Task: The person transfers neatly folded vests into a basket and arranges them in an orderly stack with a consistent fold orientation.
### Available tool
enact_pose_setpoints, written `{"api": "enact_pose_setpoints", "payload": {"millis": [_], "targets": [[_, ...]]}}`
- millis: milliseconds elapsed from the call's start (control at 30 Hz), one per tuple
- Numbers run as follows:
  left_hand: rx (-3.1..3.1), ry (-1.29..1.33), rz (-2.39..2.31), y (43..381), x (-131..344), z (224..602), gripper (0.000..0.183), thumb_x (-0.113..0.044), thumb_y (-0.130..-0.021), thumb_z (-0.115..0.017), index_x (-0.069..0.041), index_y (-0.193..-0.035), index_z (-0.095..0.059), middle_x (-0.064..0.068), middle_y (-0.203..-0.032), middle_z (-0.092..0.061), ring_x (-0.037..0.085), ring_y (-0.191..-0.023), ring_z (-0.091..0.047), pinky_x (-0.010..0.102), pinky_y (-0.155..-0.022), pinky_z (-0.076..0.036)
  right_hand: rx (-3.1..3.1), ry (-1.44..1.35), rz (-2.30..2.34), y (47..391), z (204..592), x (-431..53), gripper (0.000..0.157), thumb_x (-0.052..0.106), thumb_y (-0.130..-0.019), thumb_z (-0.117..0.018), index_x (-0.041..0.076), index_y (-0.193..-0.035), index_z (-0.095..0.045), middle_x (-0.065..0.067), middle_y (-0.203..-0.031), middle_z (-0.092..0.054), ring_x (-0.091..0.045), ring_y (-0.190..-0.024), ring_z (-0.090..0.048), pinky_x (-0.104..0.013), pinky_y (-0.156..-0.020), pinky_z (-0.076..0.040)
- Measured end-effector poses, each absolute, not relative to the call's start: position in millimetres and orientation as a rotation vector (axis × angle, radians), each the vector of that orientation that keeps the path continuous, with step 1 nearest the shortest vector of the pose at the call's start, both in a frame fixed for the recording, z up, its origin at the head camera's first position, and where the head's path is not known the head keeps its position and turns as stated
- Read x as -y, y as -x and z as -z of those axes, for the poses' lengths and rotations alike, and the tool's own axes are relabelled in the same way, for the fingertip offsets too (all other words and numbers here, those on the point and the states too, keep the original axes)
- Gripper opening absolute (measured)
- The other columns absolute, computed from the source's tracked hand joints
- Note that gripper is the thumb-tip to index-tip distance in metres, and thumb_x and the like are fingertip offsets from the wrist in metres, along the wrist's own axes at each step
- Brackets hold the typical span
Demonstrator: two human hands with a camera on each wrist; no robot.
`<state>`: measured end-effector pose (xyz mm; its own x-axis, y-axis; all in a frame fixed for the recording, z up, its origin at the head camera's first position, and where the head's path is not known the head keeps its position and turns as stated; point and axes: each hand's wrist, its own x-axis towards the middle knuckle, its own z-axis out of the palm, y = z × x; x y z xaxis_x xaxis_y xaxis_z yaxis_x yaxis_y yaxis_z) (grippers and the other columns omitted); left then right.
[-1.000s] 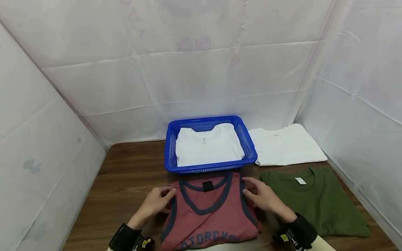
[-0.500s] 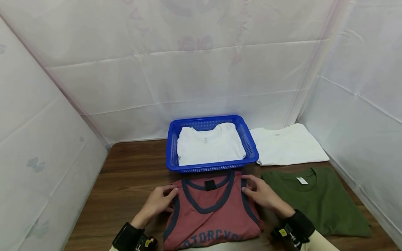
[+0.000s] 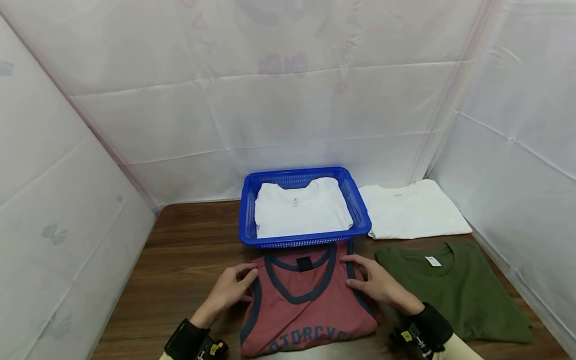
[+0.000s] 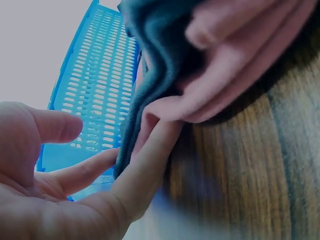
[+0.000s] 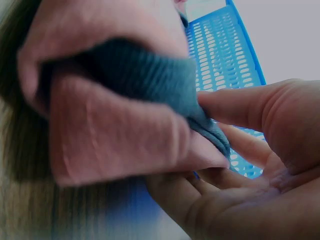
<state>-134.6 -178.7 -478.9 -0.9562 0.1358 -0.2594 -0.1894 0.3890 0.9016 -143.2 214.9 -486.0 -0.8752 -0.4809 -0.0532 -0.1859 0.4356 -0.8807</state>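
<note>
A folded red tank top with navy trim and "MOTORCYC" lettering lies in front of the blue basket in the head view. My left hand holds its left shoulder edge. In the left wrist view, fingers reach under the cloth, while the thumb stands a little off it. My right hand grips the opposite edge. Its thumb presses the navy trim in the right wrist view, with other fingers beneath the fabric. Fingertips under the cloth are hidden.
A blue basket holding a folded white T-shirt stands at the back. Right of it lies another white shirt. A folded green T-shirt is close beside my right hand. White sheeting encloses the wooden table.
The tank top has shifted slightly forward and to the right, its top edge now close to the basket's front. Both hands stay at its shoulder edges. The view has shifted slightly.
</note>
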Motion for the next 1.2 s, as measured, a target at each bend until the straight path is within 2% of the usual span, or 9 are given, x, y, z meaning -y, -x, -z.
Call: {"api": "enact_pose_setpoints", "payload": {"millis": [333, 467, 633, 800, 900, 1033, 1200], "targets": [[-2.399, 0.026, -1.628, 137, 178, 483, 0.037, -0.020, -0.106, -0.059, 0.000, -0.137, -0.064, 0.018, -0.124, -0.066, 0.023, -0.079, -0.069, 0.038, -0.064, -0.061, -2.479, 0.556, 1.313, 143, 489, -218, 0.049, 0.008, -0.097, -0.071, 0.006, -0.145, -0.057, -0.024, -0.136, -0.059, -0.036, -0.116, -0.064, -0.030, -0.080, -0.054], [-2.322, -0.003, -1.660, 135, 187, 482, 0.039, -0.020, -0.107, -0.058, 0.001, -0.139, -0.061, 0.019, -0.115, -0.068, 0.025, -0.080, -0.070, 0.039, -0.066, -0.061, -2.485, 0.581, 1.303, 143, 490, -218, 0.051, 0.010, -0.097, -0.071, 0.006, -0.146, -0.056, -0.023, -0.137, -0.060, -0.039, -0.119, -0.062, -0.033, -0.084, -0.054], [-2.140, -0.070, -1.705, 135, 198, 477, 0.050, -0.028, -0.107, -0.057, 0.006, -0.144, -0.053, 0.019, -0.104, -0.067, 0.029, -0.083, -0.071, 0.041, -0.072, -0.061, -2.491, 0.611, 1.276, 142, 491, -219, 0.057, 0.010, -0.097, -0.071, 0.004, -0.150, -0.050, -0.022, -0.137, -0.059, -0.040, -0.123, -0.059, -0.038, -0.089, -0.053], [-2.101, -0.183, -1.637, 138, 201, 475, 0.054, -0.032, -0.106, -0.060, 0.004, -0.145, -0.053, 0.017, -0.114, -0.068, 0.027, -0.094, -0.069, 0.041, -0.078, -0.060, -2.536, 0.613, 1.243, 140, 490, -218, 0.064, 0.011, -0.097, -0.072, 0.004, -0.153, -0.044, -0.025, -0.142, -0.055, -0.044, -0.127, -0.055, -0.046, -0.092, -0.052], [-2.064, -0.234, -1.603, 138, 202, 475, 0.052, -0.028, -0.106, -0.061, 0.002, -0.147, -0.052, 0.017, -0.125, -0.063, 0.025, -0.103, -0.066, 0.041, -0.081, -0.059, -2.546, 0.624, 1.253, 139, 491, -217, 0.066, 0.011, -0.097, -0.072, 0.003, -0.155, -0.041, -0.026, -0.145, -0.052, -0.046, -0.130, -0.053, -0.052, -0.096, -0.050], [-1.963, -0.277, -1.650, 138, 204, 474, 0.052, -0.019, -0.106, -0.060, 0.003, -0.151, -0.047, 0.025, -0.138, -0.055, 0.026, -0.109, -0.067, 0.040, -0.085, -0.059, -2.592, 0.648, 1.263, 137, 493, -217, 0.065, 0.012, -0.097, -0.072, 0.004, -0.154, -0.042, -0.026, -0.148, -0.049, -0.046, -0.133, -0.050, -0.057, -0.099, -0.048], [-1.939, -0.327, -1.661, 139, 206, 475, 0.049, -0.015, -0.106, -0.060, 0.005, -0.149, -0.048, 0.027, -0.141, -0.055, 0.026, -0.111, -0.067, 0.037, -0.088, -0.058, -2.633, 0.678, 1.269, 137, 494, -218, 0.060, 0.015, -0.098, -0.071, 0.006, -0.152, -0.046, -0.026, -0.150, -0.047, -0.045, -0.133, -0.051, -0.056, -0.099, -0.049]]}}
